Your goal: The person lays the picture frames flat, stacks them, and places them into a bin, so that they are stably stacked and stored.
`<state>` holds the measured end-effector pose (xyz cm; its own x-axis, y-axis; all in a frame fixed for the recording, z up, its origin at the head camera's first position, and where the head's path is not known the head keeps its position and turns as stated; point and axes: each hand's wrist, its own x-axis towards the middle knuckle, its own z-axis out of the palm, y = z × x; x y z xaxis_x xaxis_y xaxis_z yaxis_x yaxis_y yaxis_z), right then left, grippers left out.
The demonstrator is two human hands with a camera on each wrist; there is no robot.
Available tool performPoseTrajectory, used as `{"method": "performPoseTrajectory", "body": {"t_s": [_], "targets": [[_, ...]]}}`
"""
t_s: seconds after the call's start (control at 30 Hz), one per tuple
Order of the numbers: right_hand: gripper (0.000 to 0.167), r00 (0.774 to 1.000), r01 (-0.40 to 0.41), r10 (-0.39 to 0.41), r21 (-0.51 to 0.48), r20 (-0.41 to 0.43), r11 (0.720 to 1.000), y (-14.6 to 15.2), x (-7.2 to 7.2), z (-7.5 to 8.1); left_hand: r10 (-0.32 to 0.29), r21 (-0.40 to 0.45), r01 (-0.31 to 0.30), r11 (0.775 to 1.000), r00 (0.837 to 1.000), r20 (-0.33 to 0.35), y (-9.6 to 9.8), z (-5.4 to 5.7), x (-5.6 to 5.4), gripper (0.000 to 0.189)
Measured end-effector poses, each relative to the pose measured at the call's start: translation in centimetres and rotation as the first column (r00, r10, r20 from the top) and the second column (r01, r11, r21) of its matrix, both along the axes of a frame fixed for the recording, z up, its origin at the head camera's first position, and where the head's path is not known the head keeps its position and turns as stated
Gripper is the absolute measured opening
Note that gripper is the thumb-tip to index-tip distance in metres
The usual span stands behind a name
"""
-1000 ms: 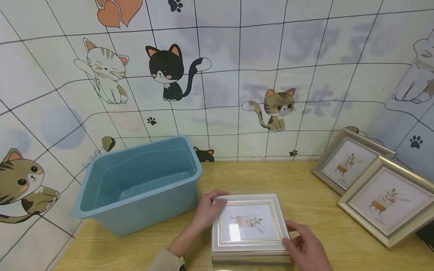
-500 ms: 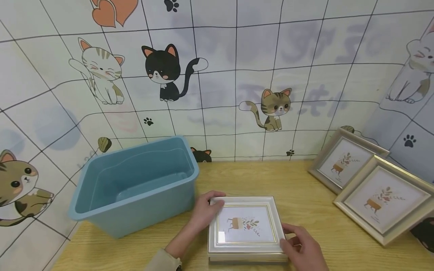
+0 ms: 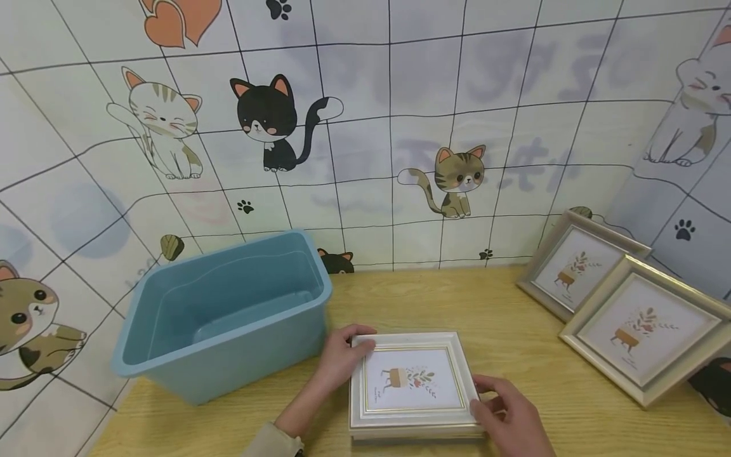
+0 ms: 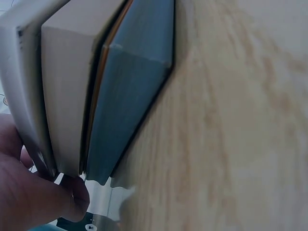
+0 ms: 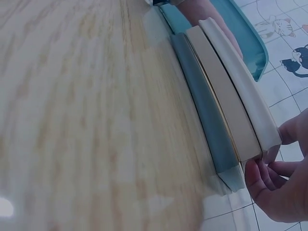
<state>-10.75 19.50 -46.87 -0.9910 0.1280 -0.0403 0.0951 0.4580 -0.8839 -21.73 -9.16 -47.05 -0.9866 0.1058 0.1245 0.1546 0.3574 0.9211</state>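
Note:
A white picture frame [image 3: 415, 381] with a gold inner line and a plant print lies on top of a stack, glass up. Under it, in the left wrist view, come a beige frame [image 4: 70, 96] and, at the bottom, a blue-sided frame [image 4: 130, 91] on the table. My left hand [image 3: 344, 357] grips the white frame's far left corner, thumb on the front border. On the near right side my right hand [image 3: 507, 409] holds the same frame, thumb on its border. Its fingers [image 5: 259, 180] curl in at the edge between white and beige frames.
A blue plastic tub [image 3: 228, 311] with nothing visible inside stands left of the stack. Two propped frames, a taupe one [image 3: 542, 279] and a champagne-gold one [image 3: 605, 368], lean at the right. Behind the wooden table [image 3: 434, 298] hangs a cat-print backdrop [image 3: 365, 158].
The white frame has settled lower and squarer over the frames beneath, and the glare has slid off its glass. Both hands keep their hold. The head view has shifted slightly.

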Motion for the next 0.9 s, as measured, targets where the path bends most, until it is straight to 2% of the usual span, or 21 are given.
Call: {"method": "performPoseTrajectory", "body": {"t_s": [0.2,0.33,0.43,0.53,0.63,0.77,0.87,0.9], "targets": [[0.041,0.998,-0.021,0.024,-0.053,0.058,0.998,0.5,-0.1,0.2,-0.01,0.002,0.01,1.0,1.0,0.012,0.0,0.1,0.3,0.018],[0.041,0.991,-0.116,0.117,-0.018,0.058,0.993,1.8,-0.4,1.1,-0.007,0.005,0.007,1.0,1.0,-0.007,-0.1,0.0,0.3,0.019],[0.038,0.975,-0.222,0.223,0.056,-0.013,0.973,3.7,-0.9,2.3,0.004,0.016,-0.004,1.0,1.0,-0.009,-0.3,-0.1,0.4,0.019],[0.031,0.957,-0.24,0.257,0.132,-0.134,0.962,6.3,-1.2,3.7,0.013,0.019,-0.013,1.0,1.0,0.0,-0.3,-0.2,0.4,0.019],[0.025,0.955,-0.152,0.194,0.191,-0.226,0.97,9.4,-1.3,5.4,0.014,0.019,-0.014,1.0,1.0,0.003,-0.3,-0.2,0.4,0.019],[0.025,0.957,-0.018,0.1,0.288,-0.271,0.957,13.9,-1.4,8.1,0.019,0.03,-0.019,0.999,1.0,0.007,-0.2,-0.3,0.3,0.019],[0.026,0.926,0.083,0.053,0.34,-0.373,0.937,16.5,-2.0,10.1,0.025,0.043,-0.025,0.999,1.0,0.011,0.0,-0.3,0.1,0.019],[0.028,0.904,0.114,0.045,0.342,-0.425,0.933,17.2,-2.5,10.6,0.025,0.044,-0.026,0.999,1.0,0.003,0.0,-0.3,0.1,0.019]]}}
